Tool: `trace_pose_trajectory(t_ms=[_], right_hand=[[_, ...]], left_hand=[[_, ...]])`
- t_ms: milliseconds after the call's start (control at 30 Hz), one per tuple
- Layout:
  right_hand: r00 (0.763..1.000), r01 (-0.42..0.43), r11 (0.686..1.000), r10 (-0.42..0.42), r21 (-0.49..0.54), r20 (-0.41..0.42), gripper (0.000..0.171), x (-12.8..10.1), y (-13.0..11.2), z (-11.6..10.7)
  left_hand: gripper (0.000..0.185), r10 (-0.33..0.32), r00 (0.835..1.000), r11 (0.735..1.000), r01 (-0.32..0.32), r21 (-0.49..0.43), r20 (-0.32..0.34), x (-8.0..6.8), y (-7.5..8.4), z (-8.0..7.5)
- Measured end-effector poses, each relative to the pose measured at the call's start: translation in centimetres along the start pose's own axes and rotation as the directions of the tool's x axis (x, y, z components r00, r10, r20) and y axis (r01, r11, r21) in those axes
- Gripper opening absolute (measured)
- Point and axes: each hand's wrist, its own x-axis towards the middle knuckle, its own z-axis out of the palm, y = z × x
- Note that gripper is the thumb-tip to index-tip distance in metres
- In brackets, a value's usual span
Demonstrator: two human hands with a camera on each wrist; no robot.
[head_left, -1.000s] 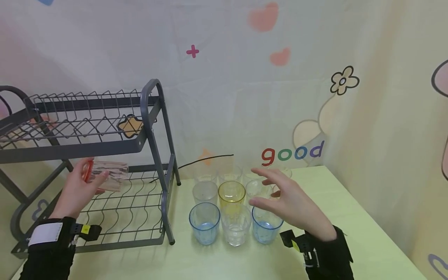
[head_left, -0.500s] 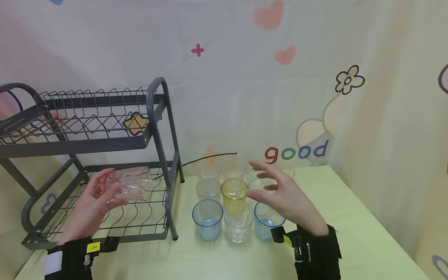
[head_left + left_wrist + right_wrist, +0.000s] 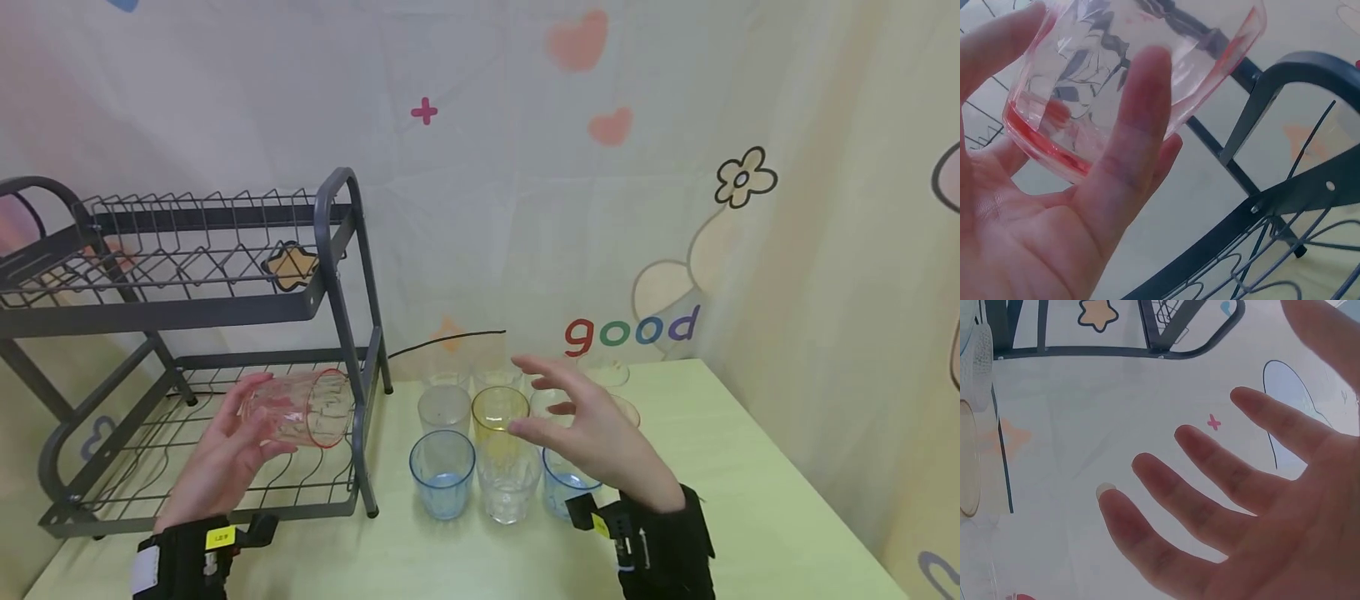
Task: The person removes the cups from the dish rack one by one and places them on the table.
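A clear glass with a pink tint (image 3: 318, 408) lies tilted on its side in my left hand (image 3: 217, 467), its red-edged mouth towards the right. Thumb and fingers grip it near the base, as the left wrist view also shows on the glass (image 3: 1204, 69). Glass and hand are in front of the lower tier of a dark metal dish rack (image 3: 157, 315), close to its right-hand post. My right hand (image 3: 585, 429) hovers over the grouped glasses with its fingers spread and bent a little, holding nothing. In the right wrist view that hand (image 3: 1272, 519) appears with its fingers apart.
Several upright glasses stand in rows right of the rack. In front are a blue glass (image 3: 442, 475), a clear glass (image 3: 508, 487) and another blue glass (image 3: 561, 487); a yellow glass (image 3: 500, 406) is behind. A patterned curtain (image 3: 480, 225) backs the pale table (image 3: 757, 500).
My left hand has carried the pink glass from the rack's left part rightwards and nearer, with its red rim now at the right. The right hand has shifted slightly left.
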Motion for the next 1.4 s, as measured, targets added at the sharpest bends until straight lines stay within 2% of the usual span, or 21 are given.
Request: trace_pose_trajectory(t_ms=[133,200,467,767,933,1133,1400], right_hand=[[0.999,0.031,0.999,-0.031,0.011,0.021,0.068,0.2,-0.4,0.6],[0.999,0.041,0.999,-0.041,0.019,0.026,0.068,0.2,-0.6,0.9],[0.995,0.095,0.996,-0.095,-0.002,0.034,0.065,0.1,-1.3,2.1],[0.994,0.104,0.995,-0.104,-0.007,0.024,0.064,0.1,-1.8,3.0],[0.992,0.121,0.992,-0.121,0.022,0.045,0.061,0.3,-2.2,3.4],[0.992,0.117,0.993,-0.118,0.035,0.044,0.061,0.5,-2.4,3.7],[0.996,0.09,0.992,-0.091,0.088,0.01,0.06,0.4,-2.8,4.0]], left_hand=[[0.048,0.035,0.996,0.999,-0.033,-0.025,0.085,0.4,0.0,0.7],[0.048,0.038,0.994,0.999,-0.035,-0.023,0.106,0.7,0.0,1.1],[0.047,-0.007,0.994,1.0,0.005,0.023,0.109,1.1,-0.4,3.0],[0.051,0.001,0.982,1.0,0.002,-0.014,0.187,2.0,-0.5,5.2],[0.052,0.031,0.983,0.998,-0.022,-0.055,0.182,2.5,-0.7,6.5],[0.051,0.083,0.975,0.993,-0.063,-0.101,0.208,3.7,-1.3,8.3],[0.052,0.085,0.986,0.987,-0.065,-0.145,0.144,4.9,-1.7,11.2]])
